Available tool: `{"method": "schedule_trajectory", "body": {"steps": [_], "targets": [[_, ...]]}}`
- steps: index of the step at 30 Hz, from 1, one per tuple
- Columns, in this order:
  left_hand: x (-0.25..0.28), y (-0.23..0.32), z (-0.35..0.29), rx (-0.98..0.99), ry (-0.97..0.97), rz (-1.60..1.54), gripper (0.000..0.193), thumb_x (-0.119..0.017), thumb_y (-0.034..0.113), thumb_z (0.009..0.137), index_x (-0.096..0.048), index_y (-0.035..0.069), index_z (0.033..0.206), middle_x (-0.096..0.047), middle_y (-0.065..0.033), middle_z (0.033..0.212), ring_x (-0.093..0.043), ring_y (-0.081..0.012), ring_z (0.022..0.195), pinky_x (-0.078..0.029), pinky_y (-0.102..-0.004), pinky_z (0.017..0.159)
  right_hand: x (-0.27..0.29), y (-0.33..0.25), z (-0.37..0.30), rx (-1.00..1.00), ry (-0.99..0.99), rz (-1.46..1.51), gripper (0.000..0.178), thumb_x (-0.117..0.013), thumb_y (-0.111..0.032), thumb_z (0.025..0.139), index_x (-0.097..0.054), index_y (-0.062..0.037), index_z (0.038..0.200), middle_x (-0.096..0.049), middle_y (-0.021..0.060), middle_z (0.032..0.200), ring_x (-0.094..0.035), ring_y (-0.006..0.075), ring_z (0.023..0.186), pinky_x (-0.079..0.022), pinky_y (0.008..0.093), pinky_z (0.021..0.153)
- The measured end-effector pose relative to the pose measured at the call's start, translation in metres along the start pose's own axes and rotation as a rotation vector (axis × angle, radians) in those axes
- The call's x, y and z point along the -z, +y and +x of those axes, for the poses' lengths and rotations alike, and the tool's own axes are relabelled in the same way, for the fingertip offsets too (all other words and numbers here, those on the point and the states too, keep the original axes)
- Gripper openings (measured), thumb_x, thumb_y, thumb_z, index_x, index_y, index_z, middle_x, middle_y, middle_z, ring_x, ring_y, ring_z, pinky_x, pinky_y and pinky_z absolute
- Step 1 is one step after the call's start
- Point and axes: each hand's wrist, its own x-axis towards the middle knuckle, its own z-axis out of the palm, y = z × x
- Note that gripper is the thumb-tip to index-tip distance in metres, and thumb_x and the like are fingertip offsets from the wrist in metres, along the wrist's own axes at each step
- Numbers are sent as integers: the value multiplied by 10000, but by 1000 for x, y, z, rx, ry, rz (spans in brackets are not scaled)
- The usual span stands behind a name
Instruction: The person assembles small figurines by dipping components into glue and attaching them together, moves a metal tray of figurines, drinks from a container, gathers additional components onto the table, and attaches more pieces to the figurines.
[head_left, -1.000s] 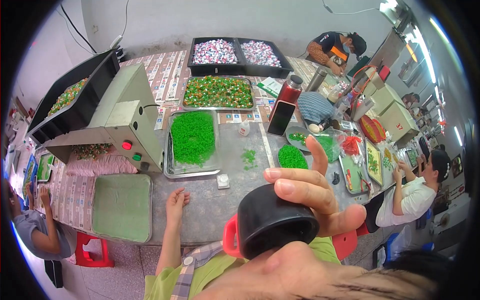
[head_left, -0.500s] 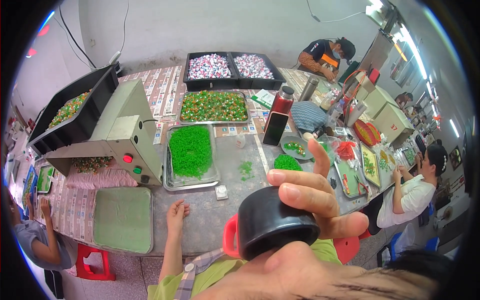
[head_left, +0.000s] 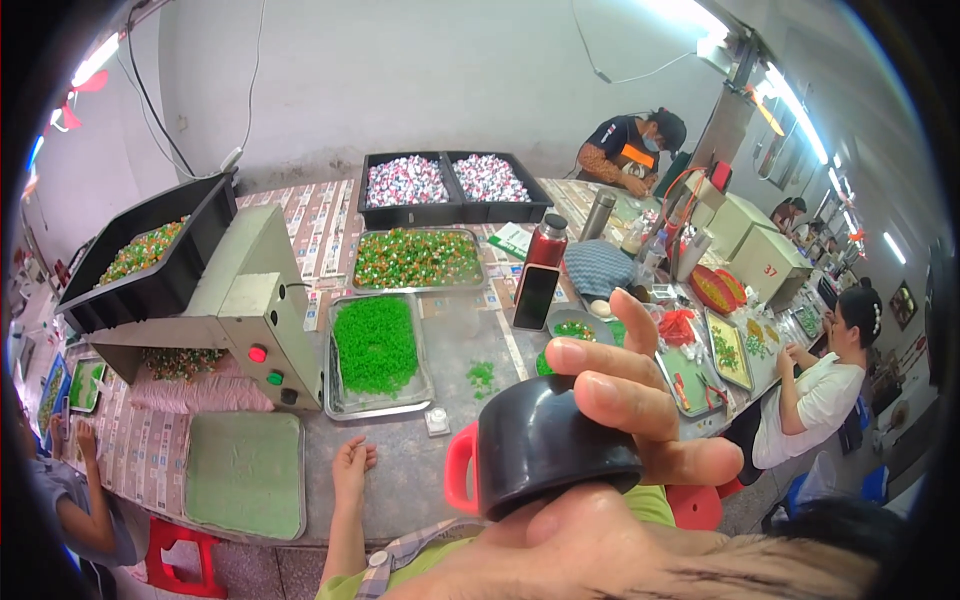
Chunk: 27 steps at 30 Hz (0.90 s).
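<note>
Close up, my right hand [head_left: 640, 415] grips a black cup [head_left: 555, 440] with a red handle [head_left: 460, 468]. The cup is tipped toward me, its rim low; what is in it is hidden. My left hand [head_left: 353, 462] rests at the grey table's near edge with loosely bent fingers and nothing in them. Beyond it stand a small white square container [head_left: 437, 422] and a metal tray of small green pieces [head_left: 375, 345]. A red flask [head_left: 545, 243] stands farther back, behind a dark-screened phone [head_left: 535, 298] propped upright.
An empty-looking green-lined tray [head_left: 245, 475] lies left, by a beige machine [head_left: 262, 330] with a black bin [head_left: 150, 245] on top. Mixed-colour pieces fill another tray [head_left: 418, 258]. Black bins of wrapped pieces [head_left: 405, 182] stand behind. People work at right [head_left: 815, 385], far back [head_left: 640, 150] and left [head_left: 85, 500].
The view has tilted upward, so the table's things sit lower in the picture. The cup stays tipped in my right hand, and my left hand remains by the table edge.
</note>
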Motion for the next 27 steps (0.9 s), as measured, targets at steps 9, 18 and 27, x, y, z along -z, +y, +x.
{"method": "schedule_trajectory", "body": {"steps": [9, 18, 27], "targets": [[9, -19, 13, -56, 17, 63, 210, -444, 52, 856, -477, -16, 1052, -585, -105, 869, -559, -122, 709, -474, -215, 626, 5, 3, 15, 134, -9, 28, 820, -660, -228, 730, -118, -219, 1345, -599, 141, 992, -599, 294, 900, -344, 474, 923], [8, -21, 19, -54, 12, 47, 205, -453, 42, 849, -474, -17, 1044, -587, -108, 847, -562, -124, 670, -481, -222, 596, -9, 2, 28, 283, 171, 26, 777, -645, -258, 739, -152, -198, 1336, -538, 114, 1046, -553, 274, 957, -360, 440, 914], [12, -19, 14, -26, 24, 64, 207, -447, 40, 849, -477, -18, 1045, -589, -112, 859, -566, -127, 682, -481, -221, 592, 10, 1, 29, 254, 83, 97, 750, -631, -207, 749, -170, -204, 1341, -573, 190, 1027, -575, 322, 945, -360, 444, 905]]}}
